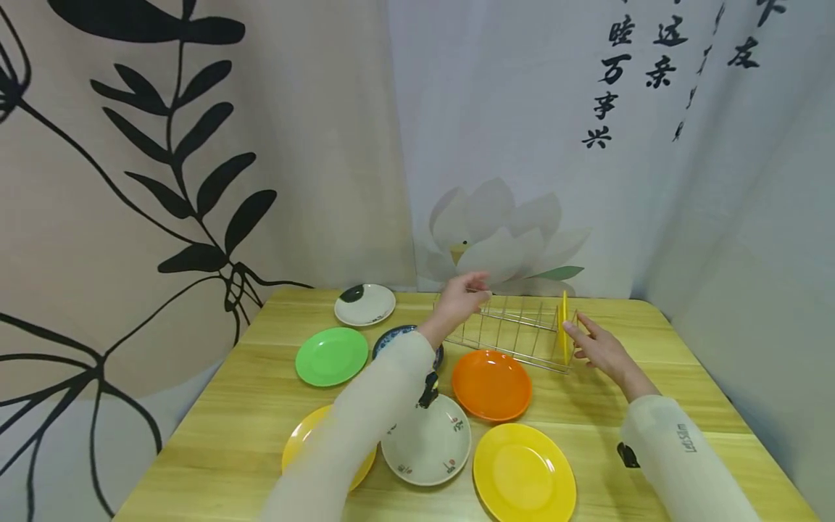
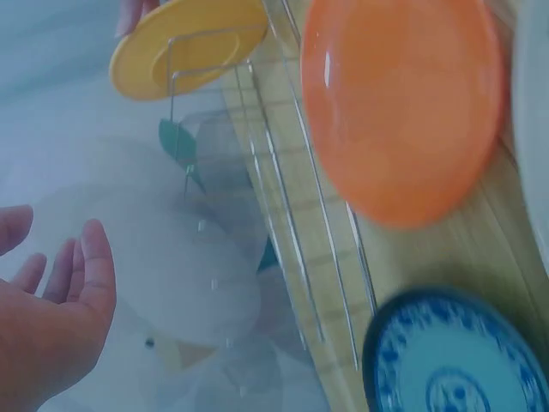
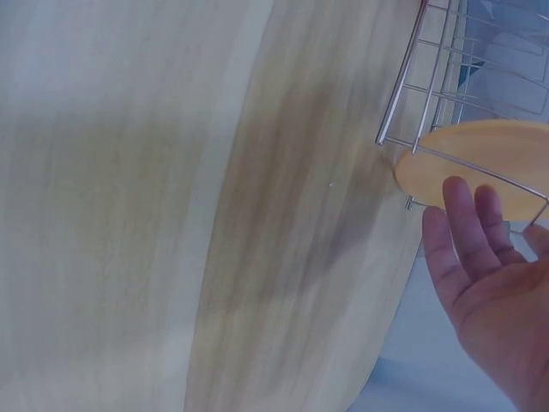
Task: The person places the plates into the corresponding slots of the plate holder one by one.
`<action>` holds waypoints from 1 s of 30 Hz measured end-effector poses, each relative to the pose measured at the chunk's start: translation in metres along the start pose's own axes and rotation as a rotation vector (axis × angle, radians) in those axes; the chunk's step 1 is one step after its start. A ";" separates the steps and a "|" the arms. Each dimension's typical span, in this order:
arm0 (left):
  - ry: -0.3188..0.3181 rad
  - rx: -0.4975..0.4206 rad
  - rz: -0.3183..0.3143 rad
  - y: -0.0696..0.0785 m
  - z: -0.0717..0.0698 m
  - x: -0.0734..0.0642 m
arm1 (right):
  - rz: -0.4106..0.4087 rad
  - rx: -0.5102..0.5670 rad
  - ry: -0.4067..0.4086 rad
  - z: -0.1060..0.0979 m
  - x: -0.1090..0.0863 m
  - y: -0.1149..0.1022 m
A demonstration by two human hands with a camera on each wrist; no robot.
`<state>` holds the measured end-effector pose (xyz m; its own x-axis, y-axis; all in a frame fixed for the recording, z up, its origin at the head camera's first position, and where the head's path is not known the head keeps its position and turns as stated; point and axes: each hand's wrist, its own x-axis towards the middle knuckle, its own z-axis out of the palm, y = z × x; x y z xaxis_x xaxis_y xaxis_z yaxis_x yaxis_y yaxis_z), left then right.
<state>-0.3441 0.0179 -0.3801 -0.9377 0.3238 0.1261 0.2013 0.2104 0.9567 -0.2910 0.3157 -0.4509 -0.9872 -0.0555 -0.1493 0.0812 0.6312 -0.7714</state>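
Note:
A wire dish rack (image 1: 518, 321) lies at the back right of the table. In its right end stands a yellow plate (image 1: 564, 330), on edge. My right hand (image 1: 599, 351) is beside that plate, its fingers extended at the plate's outer side; in the right wrist view the plate (image 3: 485, 163) shows behind the fingertips. Over the rack's left end is my left hand (image 1: 459, 304), fingers loosely bent and holding nothing. An orange plate (image 1: 492, 384) lies flat in front of the rack. Nearby, my left forearm partly hides a blue-patterned plate (image 2: 463, 369).
Also flat on the table are a green plate (image 1: 331, 357), a white plate with a black patch (image 1: 365, 306), a white flowered plate (image 1: 427, 446) and a yellow plate (image 1: 525, 471). Another yellow plate (image 1: 301, 435) is partly under my left sleeve. A printed curtain (image 1: 326, 145) hangs behind.

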 end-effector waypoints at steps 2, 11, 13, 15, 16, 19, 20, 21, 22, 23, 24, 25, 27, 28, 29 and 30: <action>0.000 -0.019 -0.007 -0.001 -0.014 -0.007 | -0.005 0.000 0.007 0.000 0.000 0.000; 0.073 -0.062 -0.102 -0.018 -0.086 -0.041 | -0.028 0.021 0.011 0.000 0.000 -0.001; 0.101 -0.076 -0.126 -0.024 -0.102 -0.049 | -0.034 0.028 0.002 0.000 0.000 -0.002; 0.124 -0.084 -0.143 -0.031 -0.117 -0.058 | -0.036 0.026 -0.007 -0.001 0.000 -0.002; 0.135 -0.077 -0.153 -0.034 -0.123 -0.062 | -0.038 0.021 -0.011 -0.001 0.000 -0.002; 0.161 -0.054 -0.181 -0.045 -0.141 -0.077 | -0.036 0.009 -0.014 -0.001 0.000 -0.003; 0.166 -0.049 -0.187 -0.048 -0.146 -0.082 | -0.035 0.005 -0.013 -0.001 0.000 -0.003; 0.171 -0.040 -0.195 -0.051 -0.150 -0.087 | -0.036 0.004 -0.014 -0.001 0.001 -0.003; 0.177 -0.037 -0.203 -0.055 -0.154 -0.093 | -0.037 0.005 -0.015 -0.001 0.001 -0.003; 0.181 -0.042 -0.204 -0.058 -0.158 -0.098 | -0.039 0.007 -0.016 -0.001 0.001 -0.003; 0.187 -0.041 -0.211 -0.062 -0.162 -0.103 | -0.041 0.007 -0.019 -0.001 0.001 -0.003; 0.192 -0.041 -0.216 -0.065 -0.166 -0.108 | -0.043 0.008 -0.022 -0.001 0.001 -0.003; 0.203 -0.047 -0.222 -0.071 -0.172 -0.117 | -0.045 0.008 -0.029 -0.001 0.001 -0.004; 0.208 -0.050 -0.223 -0.074 -0.175 -0.121 | -0.043 0.007 -0.030 -0.001 0.001 -0.004; 0.207 -0.047 -0.218 -0.078 -0.178 -0.125 | -0.041 0.007 -0.031 -0.002 0.001 -0.004; 0.210 -0.047 -0.223 -0.080 -0.181 -0.129 | -0.039 0.007 -0.031 -0.003 0.000 -0.005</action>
<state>-0.2906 -0.2076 -0.4256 -0.9962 0.0759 -0.0417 -0.0249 0.2101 0.9774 -0.2922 0.3149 -0.4457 -0.9849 -0.1041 -0.1383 0.0438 0.6227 -0.7812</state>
